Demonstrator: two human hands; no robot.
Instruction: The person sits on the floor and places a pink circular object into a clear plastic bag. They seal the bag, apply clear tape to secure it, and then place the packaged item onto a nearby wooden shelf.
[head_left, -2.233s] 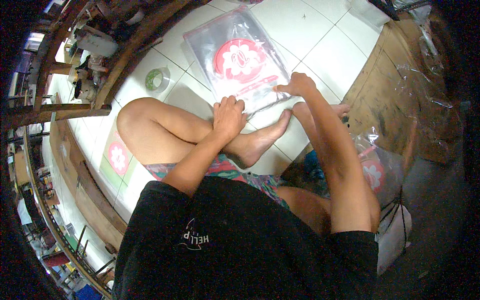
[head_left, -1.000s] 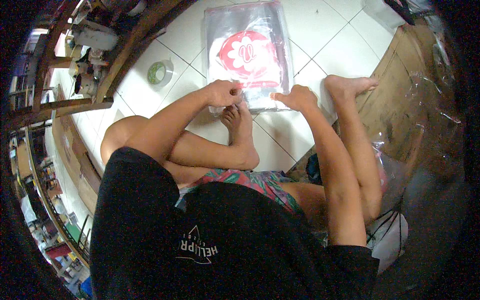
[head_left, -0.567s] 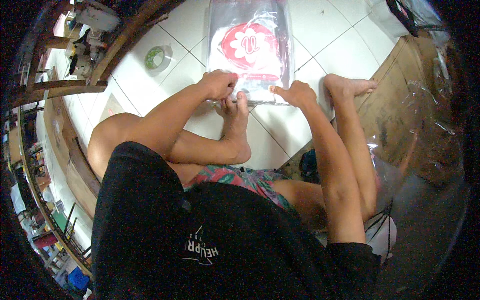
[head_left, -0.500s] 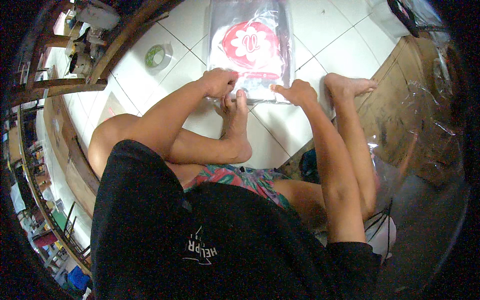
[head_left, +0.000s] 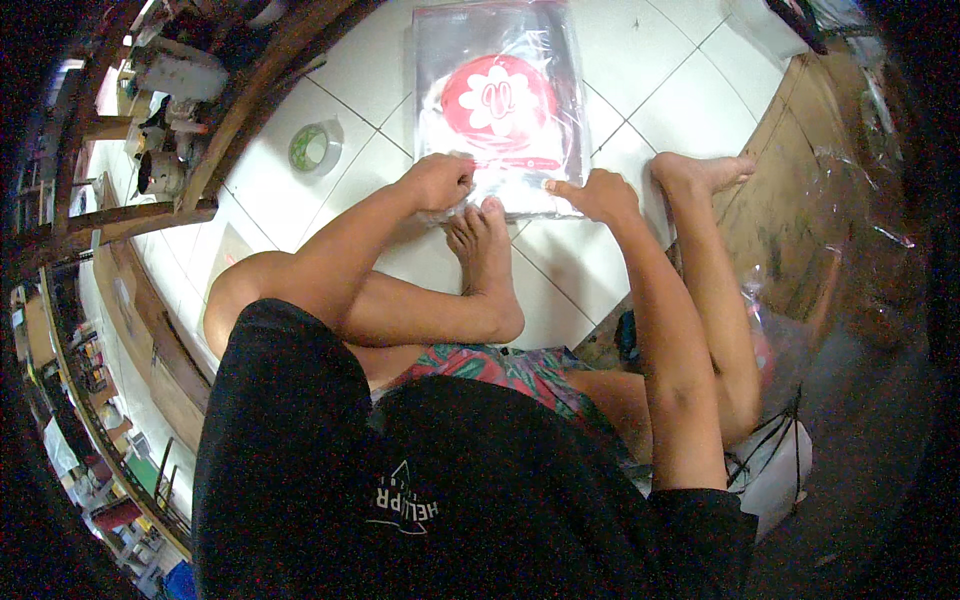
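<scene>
Now left hand (head_left: 440,182) and right hand (head_left: 606,197), both curled, touch one package (head_left: 500,106), hold unclear.

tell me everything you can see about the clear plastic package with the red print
The clear plastic package is rectangular, shiny and wrinkled, lying flat on white floor tiles. It bears a red oval around a white flower shape, with a narrow red band below. The curled left hand is at its lower left; the right hand's thumb rests near its lower right. Toes overlap its near edge; contact is unclear.
</scene>
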